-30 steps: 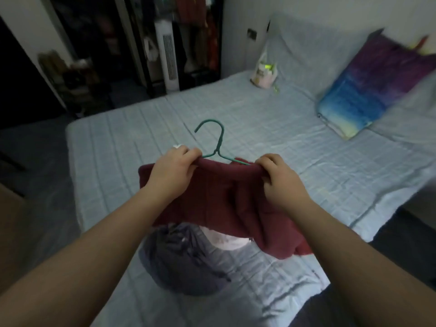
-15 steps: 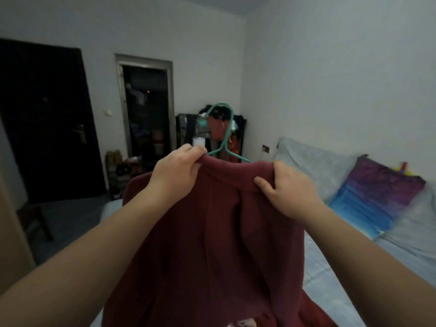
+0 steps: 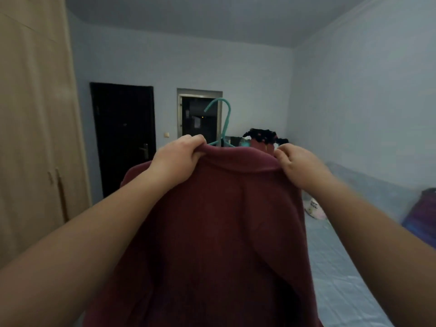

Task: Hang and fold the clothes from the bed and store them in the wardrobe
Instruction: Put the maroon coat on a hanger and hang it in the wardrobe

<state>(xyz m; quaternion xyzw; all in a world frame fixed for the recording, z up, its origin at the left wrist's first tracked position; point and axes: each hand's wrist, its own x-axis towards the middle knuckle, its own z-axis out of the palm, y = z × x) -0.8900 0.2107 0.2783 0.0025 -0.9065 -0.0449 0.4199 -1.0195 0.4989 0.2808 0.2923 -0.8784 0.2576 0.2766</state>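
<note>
Pale blue bedding covered the bed (image 3: 342, 279) at our lower right, the nearest surface in view. Beside it we held the maroon garment (image 3: 224, 232) up in front of us, its cloth hanging down past the bottom of the view. Our two bare forearms reached up to its top edge.

Our left hand (image 3: 177, 159) had its grip clenched round the fabric at the collar, just beside the neck of the teal hanger (image 3: 223, 123). Our right hand (image 3: 299, 166) pinched the garment's other shoulder, fingers curled over the fold. The hanger's hook stood up above the collar, free of any rail, and its arms ran down inside the cloth (we could not see how well the shoulders sat on them).

Further along the bed lay a small pale bundle (image 3: 313, 206) and, at the far right edge, a purple-and-blue pillow (image 3: 422, 208). To our left stood the wardrobe (image 3: 30, 138), its tan doors closed. On the back wall were a dark door (image 3: 122, 138) and an open doorway (image 3: 200, 114), with a heap of clothes (image 3: 262, 134) low to the doorway's right.

We judged the hanging of this garment nearly done. It was on the hanger and off the bed, but not yet in the wardrobe, whose doors would first need opening with a freed hand. How many clothes waited on the bed we could not tell, since the garment hid most of it.
</note>
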